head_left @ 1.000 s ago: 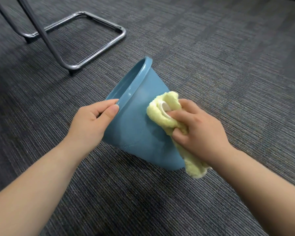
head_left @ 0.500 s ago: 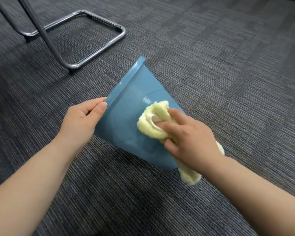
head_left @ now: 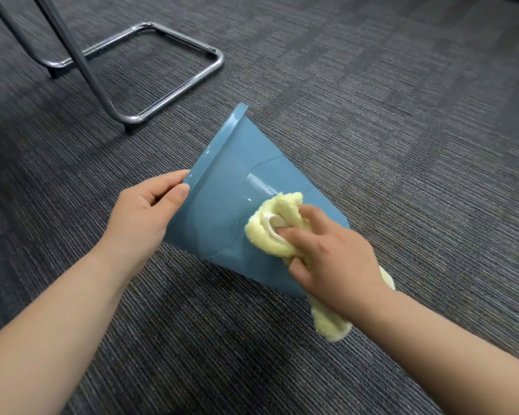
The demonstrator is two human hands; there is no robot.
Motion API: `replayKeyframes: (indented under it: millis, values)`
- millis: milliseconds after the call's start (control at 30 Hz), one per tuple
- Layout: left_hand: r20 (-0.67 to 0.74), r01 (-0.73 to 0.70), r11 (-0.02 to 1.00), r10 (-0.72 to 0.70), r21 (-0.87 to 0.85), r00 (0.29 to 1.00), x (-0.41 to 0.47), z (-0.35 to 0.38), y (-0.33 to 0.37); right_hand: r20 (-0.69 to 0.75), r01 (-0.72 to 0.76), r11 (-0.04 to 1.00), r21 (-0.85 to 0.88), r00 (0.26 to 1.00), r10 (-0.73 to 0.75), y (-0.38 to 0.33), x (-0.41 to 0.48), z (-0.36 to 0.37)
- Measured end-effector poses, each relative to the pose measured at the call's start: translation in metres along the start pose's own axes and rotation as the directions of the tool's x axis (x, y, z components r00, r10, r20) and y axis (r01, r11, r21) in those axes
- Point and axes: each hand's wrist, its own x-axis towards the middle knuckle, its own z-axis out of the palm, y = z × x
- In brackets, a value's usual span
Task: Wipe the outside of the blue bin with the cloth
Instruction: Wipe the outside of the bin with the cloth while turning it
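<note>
As the bin (head_left: 222, 187) has rolled further over, the left hand (head_left: 144, 217) grips its rim; the right hand (head_left: 327, 253), closed on the cloth (head_left: 277, 229), reaches fresh wall.

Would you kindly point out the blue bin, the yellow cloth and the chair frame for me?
blue bin (head_left: 222, 205): head view, on its outer side wall.
yellow cloth (head_left: 270, 235): head view, on the bunched part pressed against the bin.
chair frame (head_left: 174, 97): head view, on the chrome floor rail.
</note>
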Motion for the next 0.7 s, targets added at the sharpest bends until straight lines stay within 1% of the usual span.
replayKeyframes:
  millis: [67, 100, 200, 267, 333, 467, 533, 600, 633, 700]
  values:
    - [-0.001, -0.024, 1.000, 0.024, 0.009, 1.000, 0.000, 0.000, 0.000, 0.007, 0.021, 1.000, -0.020, 1.000, -0.021, 0.004, 0.000, 0.001]
    - [-0.001, -0.027, 1.000, 0.027, 0.009, 1.000, 0.001, 0.000, 0.001, 0.020, -0.006, 1.000, -0.023, 1.000, 0.006, 0.010, 0.001, 0.001]
    - [0.004, -0.026, 1.000, 0.026, -0.010, 1.000, 0.001, -0.001, 0.000, -0.024, -0.185, 0.980, -0.074, 0.983, 0.184, 0.037, 0.005, 0.004]
    - [0.003, -0.026, 0.999, 0.026, -0.019, 1.000, 0.001, 0.000, -0.001, -0.010, -0.263, 0.959, -0.102, 0.965, 0.263, 0.045, 0.005, 0.006]
    - [-0.007, -0.028, 0.999, 0.028, -0.018, 1.000, 0.002, 0.000, -0.002, -0.013, -0.245, 0.964, -0.101, 0.969, 0.245, 0.040, 0.003, 0.007]
    - [-0.034, -0.001, 0.999, 0.000, -0.032, 0.999, 0.006, -0.004, -0.007, 0.038, -0.096, 0.994, -0.048, 0.995, 0.098, 0.021, -0.004, 0.007]
    - [-0.031, -0.003, 0.999, 0.002, -0.032, 1.000, 0.006, -0.006, -0.010, 0.046, -0.059, 0.997, -0.041, 0.997, 0.061, 0.022, -0.003, 0.006]
    - [-0.024, -0.012, 0.999, 0.011, -0.038, 1.000, 0.007, -0.006, -0.011, 0.054, -0.063, 0.997, -0.034, 0.996, 0.065, 0.031, -0.001, 0.007]
    - [-0.026, -0.014, 0.999, 0.013, -0.044, 1.000, 0.008, -0.006, -0.012, 0.046, -0.093, 0.995, -0.039, 0.994, 0.094, 0.037, -0.001, 0.008]
    - [-0.037, -0.009, 0.998, 0.007, -0.068, 0.999, 0.008, -0.007, -0.013, -0.003, -0.213, 0.975, -0.065, 0.977, 0.213, 0.052, 0.000, 0.012]
